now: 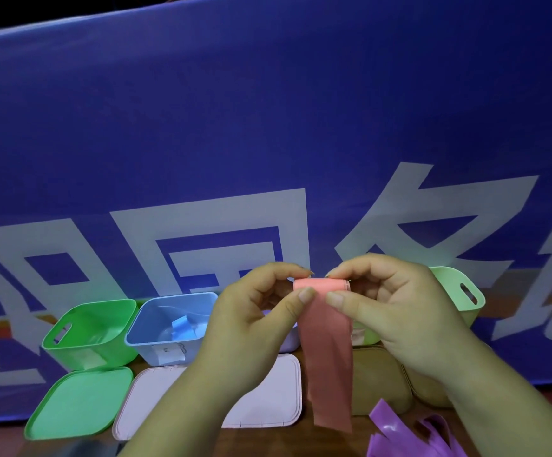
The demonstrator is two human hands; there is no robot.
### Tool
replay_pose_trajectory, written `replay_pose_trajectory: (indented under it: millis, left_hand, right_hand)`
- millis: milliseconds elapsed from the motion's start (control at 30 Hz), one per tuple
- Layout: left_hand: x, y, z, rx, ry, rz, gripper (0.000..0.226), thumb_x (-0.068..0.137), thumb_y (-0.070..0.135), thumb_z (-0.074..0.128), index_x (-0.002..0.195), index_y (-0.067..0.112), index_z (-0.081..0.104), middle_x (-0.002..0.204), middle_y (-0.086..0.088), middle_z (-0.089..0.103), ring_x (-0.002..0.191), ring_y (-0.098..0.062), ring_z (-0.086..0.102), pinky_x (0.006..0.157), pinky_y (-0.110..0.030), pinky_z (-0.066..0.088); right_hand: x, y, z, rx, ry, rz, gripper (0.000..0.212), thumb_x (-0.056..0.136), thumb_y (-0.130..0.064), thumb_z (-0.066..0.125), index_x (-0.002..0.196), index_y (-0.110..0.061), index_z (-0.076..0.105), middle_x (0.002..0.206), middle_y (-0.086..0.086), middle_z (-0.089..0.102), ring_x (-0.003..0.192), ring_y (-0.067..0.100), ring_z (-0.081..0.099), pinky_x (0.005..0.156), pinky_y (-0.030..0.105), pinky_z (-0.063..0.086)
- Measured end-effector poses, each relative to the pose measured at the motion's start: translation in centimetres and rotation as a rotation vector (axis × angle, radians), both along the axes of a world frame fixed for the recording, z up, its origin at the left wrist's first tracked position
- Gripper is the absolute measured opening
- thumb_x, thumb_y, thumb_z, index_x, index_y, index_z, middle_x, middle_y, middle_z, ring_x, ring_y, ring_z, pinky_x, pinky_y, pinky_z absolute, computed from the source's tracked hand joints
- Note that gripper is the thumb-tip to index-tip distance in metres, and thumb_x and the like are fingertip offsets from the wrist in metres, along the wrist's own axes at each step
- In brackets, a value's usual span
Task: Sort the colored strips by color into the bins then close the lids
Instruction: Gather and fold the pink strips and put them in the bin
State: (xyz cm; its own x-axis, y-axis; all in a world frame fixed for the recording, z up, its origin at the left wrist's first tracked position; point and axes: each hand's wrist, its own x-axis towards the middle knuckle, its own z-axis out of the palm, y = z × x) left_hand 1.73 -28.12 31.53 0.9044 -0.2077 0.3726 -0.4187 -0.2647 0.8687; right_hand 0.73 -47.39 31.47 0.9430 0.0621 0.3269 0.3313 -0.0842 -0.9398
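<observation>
We are holding a pink strip (pixel 327 357) up, right of the blue bin (pixel 143 351).
Our left hand (pixel 255 311) and right hand (pixel 390 305) are each pinching its rolled top, hiding most of the next bin; purple strips (pixel 396 433) farther right are running out of view.

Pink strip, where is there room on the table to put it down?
A bare patch of table lies in front of the pale lid, left of the hanging pink strip. The green lid has a bare top too. The right is crowded: tan lids and purple strips.
</observation>
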Motion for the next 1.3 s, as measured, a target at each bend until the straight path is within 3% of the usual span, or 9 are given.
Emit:
replay_pose_trajectory:
  millis: [133, 333, 633, 800, 1033, 1200, 1300]
  left_hand:
    - [-0.05, 0.09, 0.13, 0.008, -0.008, -0.007, 0.019, 0.084, 0.033, 0.069, 0.102, 0.032, 0.073, 0.098, 0.011, 0.073, 0.097, -0.016, 0.069, 0.086, -0.04, 0.058]
    - [0.07, 0.18, -0.02, -0.062, -0.036, -0.009, 0.019, 0.08, 0.013, 0.077, 0.097, 0.023, 0.076, 0.097, 0.005, 0.075, 0.095, -0.022, 0.071, 0.085, -0.042, 0.059]
    - [0.09, 0.23, -0.03, -0.082, -0.031, -0.008, 0.025, 0.08, 0.01, 0.079, 0.097, 0.028, 0.076, 0.098, 0.002, 0.075, 0.095, -0.027, 0.07, 0.085, -0.046, 0.059]
    - [-0.14, 0.2, 0.13, -0.079, -0.028, -0.001, 0.027, 0.079, 0.004, 0.079, 0.095, 0.026, 0.077, 0.095, 0.003, 0.076, 0.093, -0.024, 0.071, 0.084, -0.041, 0.06]
    - [-0.53, 0.17, 0.54, -0.071, -0.026, -0.002, 0.027, 0.077, 0.007, 0.078, 0.093, 0.028, 0.075, 0.092, 0.01, 0.076, 0.09, -0.015, 0.072, 0.08, -0.026, 0.059]
    - [-0.76, 0.13, 0.72, -0.126, 0.026, 0.002, 0.022, 0.073, 0.016, 0.079, 0.089, 0.031, 0.077, 0.09, 0.006, 0.077, 0.089, -0.016, 0.073, 0.079, -0.027, 0.06]
    - [-0.77, 0.04, 0.85, -0.181, 0.085, 0.01, 0.023, 0.071, 0.013, 0.079, 0.091, 0.025, 0.078, 0.088, 0.003, 0.078, 0.086, -0.015, 0.074, 0.076, -0.024, 0.059]
  right_hand:
    - [-0.14, 0.02, 0.15, -0.003, 0.019, -0.001, 0.02, 0.08, -0.01, 0.078, 0.089, -0.028, 0.075, 0.088, 0.003, 0.076, 0.082, 0.023, 0.073, 0.079, 0.052, 0.06]
    - [-0.05, 0.13, 0.23, 0.005, 0.032, 0.0, 0.019, 0.08, -0.012, 0.077, 0.091, -0.028, 0.075, 0.091, 0.002, 0.076, 0.087, 0.021, 0.073, 0.084, 0.051, 0.059]
    - [-0.15, 0.22, 0.11, 0.041, 0.028, -0.013, 0.015, 0.08, -0.01, 0.075, 0.09, -0.022, 0.076, 0.086, 0.004, 0.075, 0.082, 0.021, 0.072, 0.076, 0.037, 0.06]
    - [-0.11, 0.29, 0.02, 0.048, 0.044, -0.012, 0.012, 0.083, -0.012, 0.073, 0.09, -0.021, 0.076, 0.085, 0.006, 0.074, 0.078, 0.021, 0.07, 0.073, 0.033, 0.058]
    - [-0.28, 0.49, 0.13, 0.048, 0.079, -0.031, 0.011, 0.084, -0.018, 0.072, 0.093, -0.025, 0.073, 0.081, 0.016, 0.071, 0.08, 0.04, 0.065, 0.077, 0.051, 0.056]
    - [-0.4, 0.45, 0.26, 0.014, 0.069, -0.032, 0.005, 0.085, -0.019, 0.072, 0.088, -0.023, 0.073, 0.076, 0.008, 0.071, 0.07, 0.026, 0.065, 0.073, 0.042, 0.057]
    - [-0.47, 0.43, 0.31, 0.016, 0.047, -0.016, 0.006, 0.082, -0.021, 0.075, 0.088, -0.022, 0.074, 0.082, 0.005, 0.072, 0.075, 0.019, 0.068, 0.075, 0.038, 0.058]
